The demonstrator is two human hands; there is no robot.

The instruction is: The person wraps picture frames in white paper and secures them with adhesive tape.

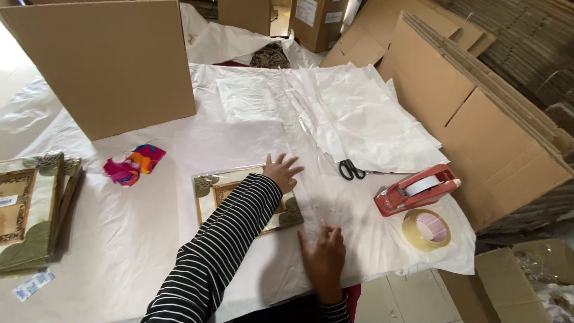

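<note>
A flat decorated picture frame with gold and green leaf corners lies on a sheet of thin white wrapping paper on the table. My left hand, in a black-and-white striped sleeve, rests flat on the frame's far right corner with fingers spread. My right hand presses flat on the paper just right of and nearer than the frame, holding nothing.
Black scissors, a red tape dispenser and a tape roll lie to the right. A stack of similar frames sits far left, beside a colourful cloth scrap. Cardboard boxes and flat cartons ring the table.
</note>
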